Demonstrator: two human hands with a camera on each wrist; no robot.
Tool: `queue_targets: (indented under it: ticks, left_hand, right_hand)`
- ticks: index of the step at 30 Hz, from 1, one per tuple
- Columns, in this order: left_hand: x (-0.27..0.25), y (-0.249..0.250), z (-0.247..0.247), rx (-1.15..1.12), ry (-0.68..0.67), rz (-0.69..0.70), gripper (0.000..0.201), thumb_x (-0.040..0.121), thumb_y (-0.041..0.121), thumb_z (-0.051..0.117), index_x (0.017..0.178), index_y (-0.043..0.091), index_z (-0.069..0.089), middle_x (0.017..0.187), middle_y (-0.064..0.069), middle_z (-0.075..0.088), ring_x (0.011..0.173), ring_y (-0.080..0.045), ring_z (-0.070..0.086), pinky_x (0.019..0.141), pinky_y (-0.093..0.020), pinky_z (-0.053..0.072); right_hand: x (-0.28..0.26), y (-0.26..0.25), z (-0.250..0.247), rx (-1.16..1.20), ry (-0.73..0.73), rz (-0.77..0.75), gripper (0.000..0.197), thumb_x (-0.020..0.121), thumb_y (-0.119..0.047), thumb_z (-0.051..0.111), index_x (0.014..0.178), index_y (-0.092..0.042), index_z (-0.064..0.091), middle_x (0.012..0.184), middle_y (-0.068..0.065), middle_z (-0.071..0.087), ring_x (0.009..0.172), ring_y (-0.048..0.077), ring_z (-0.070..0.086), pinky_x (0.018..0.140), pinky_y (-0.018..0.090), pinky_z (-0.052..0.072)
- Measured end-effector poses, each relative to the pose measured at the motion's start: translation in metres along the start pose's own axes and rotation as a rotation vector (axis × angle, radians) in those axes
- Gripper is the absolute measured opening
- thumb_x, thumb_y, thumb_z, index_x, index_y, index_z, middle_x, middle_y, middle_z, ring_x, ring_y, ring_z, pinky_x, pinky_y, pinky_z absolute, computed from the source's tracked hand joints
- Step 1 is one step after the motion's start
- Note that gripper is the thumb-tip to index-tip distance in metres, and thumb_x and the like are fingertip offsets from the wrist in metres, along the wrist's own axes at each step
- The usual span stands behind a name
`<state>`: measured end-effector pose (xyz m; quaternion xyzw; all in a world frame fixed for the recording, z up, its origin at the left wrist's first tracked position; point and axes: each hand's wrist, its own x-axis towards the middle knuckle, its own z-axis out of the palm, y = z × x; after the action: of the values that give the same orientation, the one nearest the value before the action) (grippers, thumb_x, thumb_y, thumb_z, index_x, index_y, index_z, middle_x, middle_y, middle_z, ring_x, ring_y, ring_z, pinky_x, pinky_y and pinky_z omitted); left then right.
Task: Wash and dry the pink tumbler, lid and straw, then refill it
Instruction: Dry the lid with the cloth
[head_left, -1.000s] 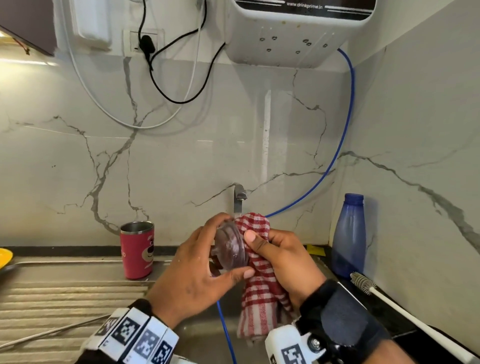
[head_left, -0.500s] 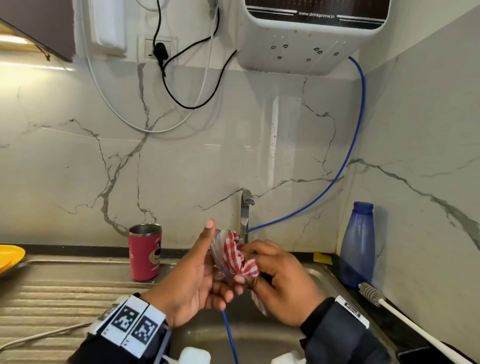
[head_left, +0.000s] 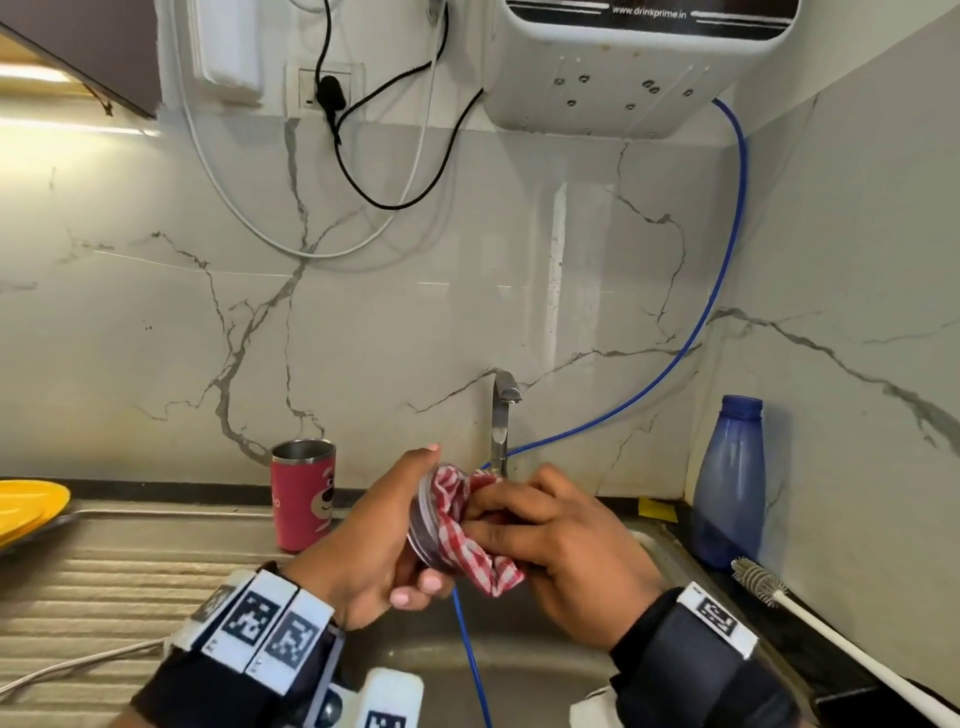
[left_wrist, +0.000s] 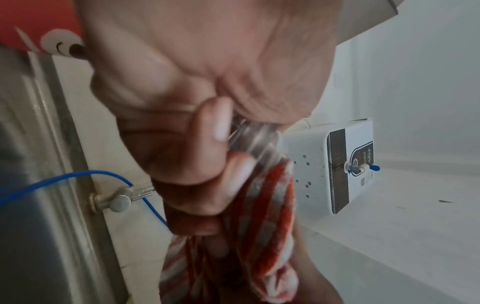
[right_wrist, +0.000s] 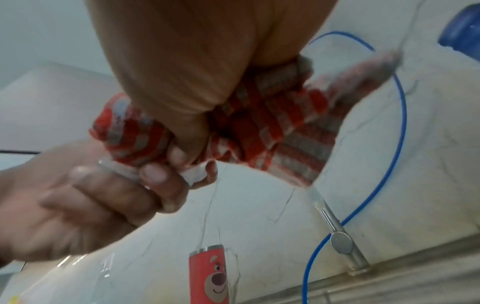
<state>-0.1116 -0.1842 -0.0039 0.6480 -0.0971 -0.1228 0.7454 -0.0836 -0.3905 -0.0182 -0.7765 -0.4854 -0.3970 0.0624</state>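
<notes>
Over the sink, my left hand (head_left: 395, 525) grips the clear round lid (head_left: 422, 525) by its rim, thumb up and fingers curled beneath. My right hand (head_left: 524, 525) holds a bunched red-and-white checked cloth (head_left: 462, 540) and presses it into the lid's face. In the left wrist view the clear lid (left_wrist: 255, 137) shows between my fingers with the cloth (left_wrist: 270, 226) below it. The right wrist view shows the cloth (right_wrist: 272, 127) crumpled in my fist. The pink tumbler (head_left: 304, 493) with a bear face stands upright and uncovered on the drainboard at the left. No straw is in view.
The tap (head_left: 503, 415) stands just behind my hands, a blue hose (head_left: 691, 332) running from the wall purifier (head_left: 639, 62) into the sink (head_left: 519, 665). A blue bottle (head_left: 730, 478) and a white bottle brush (head_left: 810, 623) sit at the right. A yellow plate (head_left: 28, 506) is at far left.
The cloth, hanging long a second ago, is now bunched up in my right hand and pushed into the lid. Both hands have turned the lid more edge-on.
</notes>
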Motion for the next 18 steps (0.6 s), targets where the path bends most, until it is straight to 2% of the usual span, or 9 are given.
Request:
queue_targets:
  ticks: [2,4,7,10,13,16,17,18]
  left_hand:
    - [-0.002,0.005,-0.005,-0.063,0.014,-0.083,0.067,0.096,0.063,0.034,0.081,0.008,0.069,0.064,-0.016,0.056,0.037,-0.015,0.038,0.033,-0.012,0.021]
    - [-0.003,0.008,-0.009,-0.049,0.04,-0.145,0.062,0.094,0.062,0.036,0.078,0.009,0.063,0.061,-0.013,0.053,0.036,-0.014,0.036,0.032,-0.011,0.021]
    - [-0.004,0.007,-0.011,0.128,0.046,-0.191,0.072,0.095,0.064,0.03,0.074,0.005,0.065,0.064,-0.019,0.058,0.038,-0.014,0.035,0.032,-0.011,0.022]
    - [-0.002,0.007,-0.011,0.251,0.011,-0.182,0.085,0.096,0.066,0.023,0.073,-0.001,0.068,0.069,-0.022,0.059,0.041,-0.013,0.034,0.033,-0.014,0.02]
    - [-0.001,0.009,-0.007,0.274,0.067,-0.077,0.079,0.099,0.062,0.023,0.078,-0.002,0.064,0.062,-0.019,0.058,0.04,-0.015,0.033,0.035,-0.015,0.019]
    - [-0.001,0.006,0.004,0.322,0.24,0.14,0.061,0.102,0.054,0.03,0.083,0.003,0.057,0.054,-0.012,0.055,0.038,-0.017,0.038,0.038,-0.016,0.025]
    - [-0.001,0.003,0.006,0.406,0.298,0.23,0.061,0.103,0.054,0.031,0.081,0.004,0.057,0.055,-0.008,0.057,0.04,-0.018,0.046,0.038,-0.021,0.033]
    - [0.001,0.0,0.008,0.531,0.348,0.325,0.063,0.102,0.057,0.03,0.083,0.005,0.059,0.061,-0.005,0.062,0.049,-0.018,0.057,0.043,-0.028,0.044]
  right_hand:
    - [0.0,-0.006,0.001,-0.084,0.027,-0.03,0.036,0.098,-0.022,0.06,0.13,-0.039,0.063,0.139,-0.021,0.053,0.094,0.019,0.051,0.08,0.033,0.046]
    - [0.002,-0.012,0.004,-0.088,0.051,-0.056,0.036,0.1,-0.027,0.059,0.134,-0.038,0.059,0.145,-0.024,0.049,0.096,0.022,0.055,0.08,0.037,0.047]
    - [0.001,-0.018,0.015,-0.087,0.006,-0.029,0.037,0.098,-0.041,0.061,0.135,-0.041,0.057,0.147,-0.028,0.047,0.097,0.022,0.055,0.077,0.039,0.048]
    - [0.001,-0.026,0.024,-0.13,-0.043,0.072,0.047,0.091,-0.031,0.063,0.136,-0.041,0.052,0.148,-0.026,0.046,0.092,0.02,0.05,0.069,0.037,0.05]
    - [0.007,-0.037,0.023,-0.093,-0.092,0.235,0.053,0.084,-0.029,0.045,0.136,-0.039,0.051,0.145,-0.025,0.049,0.085,0.015,0.046,0.062,0.023,0.045]
    - [0.012,-0.046,0.018,0.004,-0.122,0.369,0.053,0.078,-0.035,0.044,0.129,-0.038,0.057,0.138,-0.023,0.057,0.084,0.013,0.051,0.065,0.018,0.037]
    - [0.014,-0.049,0.016,0.092,-0.106,0.384,0.046,0.078,-0.034,0.045,0.12,-0.037,0.062,0.126,-0.02,0.064,0.083,0.012,0.054,0.066,0.018,0.037]
    - [0.015,-0.051,0.013,0.213,-0.087,0.41,0.033,0.077,-0.031,0.046,0.104,-0.036,0.065,0.105,-0.016,0.07,0.078,0.011,0.055,0.064,0.018,0.038]
